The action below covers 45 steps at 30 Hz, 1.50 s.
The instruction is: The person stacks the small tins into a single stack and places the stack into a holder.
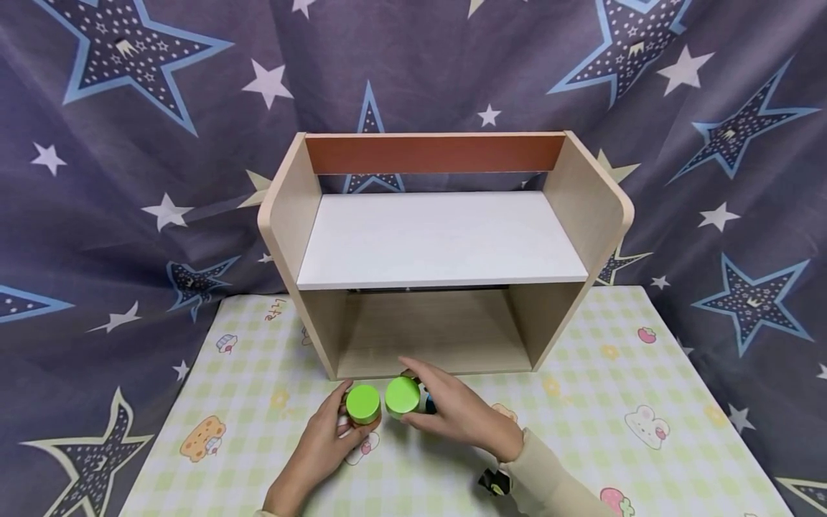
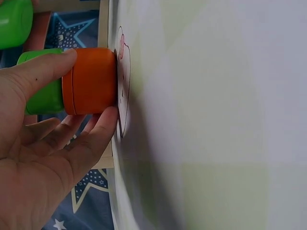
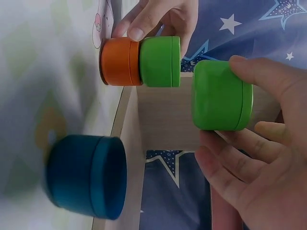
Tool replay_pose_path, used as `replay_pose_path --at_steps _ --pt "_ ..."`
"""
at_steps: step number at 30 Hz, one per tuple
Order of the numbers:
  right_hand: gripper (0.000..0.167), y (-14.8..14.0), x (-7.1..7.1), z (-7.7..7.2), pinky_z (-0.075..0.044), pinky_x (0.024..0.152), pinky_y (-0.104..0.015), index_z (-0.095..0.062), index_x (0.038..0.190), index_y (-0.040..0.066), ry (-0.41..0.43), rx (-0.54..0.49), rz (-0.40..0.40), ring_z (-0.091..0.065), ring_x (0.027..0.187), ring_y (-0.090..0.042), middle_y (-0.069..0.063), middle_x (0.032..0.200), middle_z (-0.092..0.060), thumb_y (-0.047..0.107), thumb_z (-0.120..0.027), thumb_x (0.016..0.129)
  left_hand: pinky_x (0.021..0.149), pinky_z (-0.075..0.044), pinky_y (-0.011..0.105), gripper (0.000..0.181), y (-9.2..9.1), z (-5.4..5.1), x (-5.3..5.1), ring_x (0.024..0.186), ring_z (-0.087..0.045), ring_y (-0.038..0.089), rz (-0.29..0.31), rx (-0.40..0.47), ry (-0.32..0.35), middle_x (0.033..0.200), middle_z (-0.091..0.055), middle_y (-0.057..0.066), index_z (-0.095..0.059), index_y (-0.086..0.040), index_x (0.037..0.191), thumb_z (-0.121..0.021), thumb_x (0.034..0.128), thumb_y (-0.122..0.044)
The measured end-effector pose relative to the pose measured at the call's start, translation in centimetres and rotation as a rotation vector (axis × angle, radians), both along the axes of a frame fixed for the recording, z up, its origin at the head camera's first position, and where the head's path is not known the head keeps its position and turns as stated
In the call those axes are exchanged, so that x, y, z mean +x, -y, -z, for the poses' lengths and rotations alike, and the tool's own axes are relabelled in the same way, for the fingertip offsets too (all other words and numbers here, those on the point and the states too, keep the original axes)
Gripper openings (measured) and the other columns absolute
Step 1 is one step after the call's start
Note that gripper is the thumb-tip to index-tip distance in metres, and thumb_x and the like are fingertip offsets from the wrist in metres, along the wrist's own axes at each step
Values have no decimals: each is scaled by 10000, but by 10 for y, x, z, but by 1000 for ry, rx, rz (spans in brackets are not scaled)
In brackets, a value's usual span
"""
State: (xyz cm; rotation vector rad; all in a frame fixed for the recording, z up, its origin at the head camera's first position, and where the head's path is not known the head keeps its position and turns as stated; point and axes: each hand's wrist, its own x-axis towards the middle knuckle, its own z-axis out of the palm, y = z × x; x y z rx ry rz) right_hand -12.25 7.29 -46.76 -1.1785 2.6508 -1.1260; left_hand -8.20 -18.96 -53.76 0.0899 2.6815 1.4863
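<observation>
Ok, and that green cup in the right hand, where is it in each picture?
Head: the green cup is at lower middle, the right hand reaching round it from the right.
Left wrist: the green cup is in the upper left corner, cut off by the edge.
Right wrist: the green cup is right of centre.
Shared landmark: the left hand.

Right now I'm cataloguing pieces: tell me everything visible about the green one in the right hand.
The green piece is bright, smooth and plastic-looking, a squat cylinder with a flat top, a seam below it and a rounded lower edge. The right hand holds it roughly upright above the table, between thumb and fingers. Nothing else touches it.
</observation>
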Motion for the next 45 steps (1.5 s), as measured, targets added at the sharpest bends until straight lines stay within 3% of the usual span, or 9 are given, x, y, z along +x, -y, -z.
replay_pose_path --at_steps 8,20,26,36,45 --pt "880 13 -5 1 -488 1016 -340 -250 1587 213 15 -33 -21 -552 1213 -125 -36 1397 -541 321 -786 897 896 -551 270 900 1 0 0 1185 -576 229 25 41 15 1386 -504 110 -294 -77 1569 -831 851 -149" --pt "851 37 -11 0 -492 1007 -332 -261 1582 176 -18 -33 -46 -549 1222 -141 -44 1409 -525 330 -765 914 895 -548 259 902 2 1 2 1178 -575 211 25 22 5 1355 -519 95 -303 -76 1564 -839 842 -153" --pt "841 47 -11 2 -471 1036 -347 -275 1576 160 -34 -17 -60 -523 1275 -168 -54 1453 -497 336 -763 914 897 -549 268 838 3 2 1 1160 -581 174 35 33 -18 1360 -523 18 -365 -210 1540 -837 848 -200" --pt "846 58 -11 5 -454 1056 -350 -263 1583 179 -26 -7 -64 -494 1306 -160 -54 1474 -480 359 -754 918 997 -487 497 813 4 3 1 1157 -577 146 36 -54 -42 1400 -508 -13 -371 -233 1538 -820 864 -304" --pt "856 60 -12 8 -470 1040 -361 -251 1588 193 -11 6 -67 -496 1308 -179 -87 1482 -474 338 -760 916 990 -491 496 784 4 2 2 1173 -571 155 34 -56 -54 1403 -505 -10 -392 -256 1524 -818 868 -307"
